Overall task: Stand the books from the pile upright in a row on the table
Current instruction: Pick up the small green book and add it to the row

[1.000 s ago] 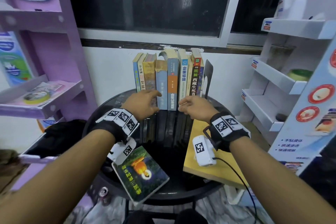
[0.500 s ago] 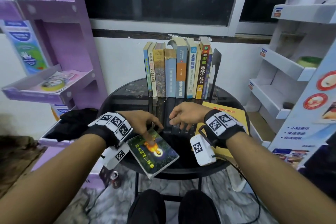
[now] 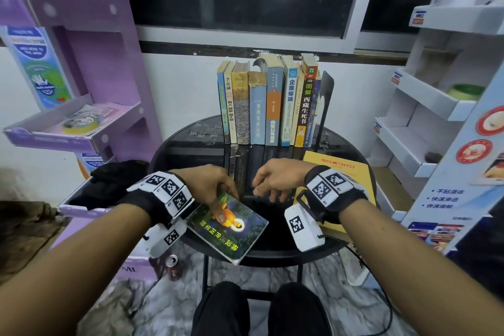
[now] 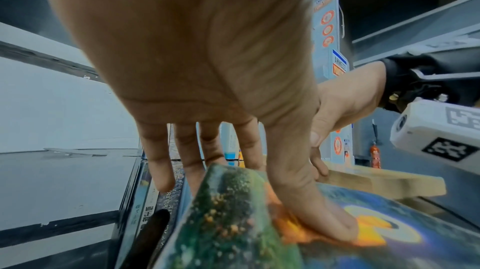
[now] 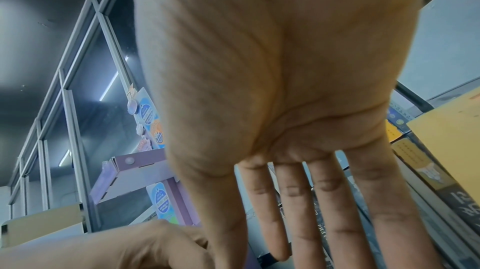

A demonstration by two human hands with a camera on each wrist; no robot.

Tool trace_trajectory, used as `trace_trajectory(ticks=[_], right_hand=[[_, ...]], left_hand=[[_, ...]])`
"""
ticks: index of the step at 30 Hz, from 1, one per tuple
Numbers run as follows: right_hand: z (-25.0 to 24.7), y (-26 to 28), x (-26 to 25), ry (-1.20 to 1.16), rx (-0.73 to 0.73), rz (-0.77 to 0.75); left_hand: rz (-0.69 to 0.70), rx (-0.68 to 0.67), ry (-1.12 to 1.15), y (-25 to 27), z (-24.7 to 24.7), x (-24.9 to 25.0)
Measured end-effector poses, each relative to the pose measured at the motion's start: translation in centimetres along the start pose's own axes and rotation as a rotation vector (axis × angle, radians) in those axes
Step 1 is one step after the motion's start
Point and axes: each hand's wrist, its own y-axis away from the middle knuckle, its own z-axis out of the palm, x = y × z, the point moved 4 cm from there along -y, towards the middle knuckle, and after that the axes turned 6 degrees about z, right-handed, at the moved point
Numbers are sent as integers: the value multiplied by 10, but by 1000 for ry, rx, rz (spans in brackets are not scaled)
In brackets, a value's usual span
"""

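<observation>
Several books (image 3: 268,106) stand upright in a row at the back of the round black table (image 3: 196,144), with a black bookend (image 3: 326,101) at their right end. A green book (image 3: 237,234) lies tilted over the table's near left edge. My left hand (image 3: 226,206) pinches its far end, thumb (image 4: 324,222) on the cover and fingers underneath. A yellow book (image 3: 351,174) lies flat at the right. My right hand (image 3: 268,194) hovers beside it over the dark tabletop, fingers (image 5: 285,212) straight and holding nothing.
A purple display shelf (image 3: 81,128) stands close on the left and a white one (image 3: 425,106) on the right. A black cloth (image 3: 114,183) lies on a low purple ledge at the table's left. A drink can (image 3: 171,267) stands on the floor below.
Both hands drew back from the upright row towards the table's near edge. My left hand took hold of the green book; my right hand holds nothing.
</observation>
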Motion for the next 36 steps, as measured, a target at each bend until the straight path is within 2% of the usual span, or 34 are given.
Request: trace_trajectory(ticks=[8,14,18,23,28,36], right_hand=[[-16,-2,-8,18,79,-44],[-33,4,-16,7,142,-66],[-44,7,-16,-31,207,-29],[-51,6,-9,-189,257,78],[-54,4,3,-396,190,200],[-56,-5,17,-783,213,237]], left_hand=[[-24,175,191,7,-17,-10],[-14,372,247,10,-37,-14],[-80,564,177,11,-48,-13],[-124,765,99,9,-53,-6],[-150,913,0,3,-50,7],[-130,1098,-41,-15,-41,33]])
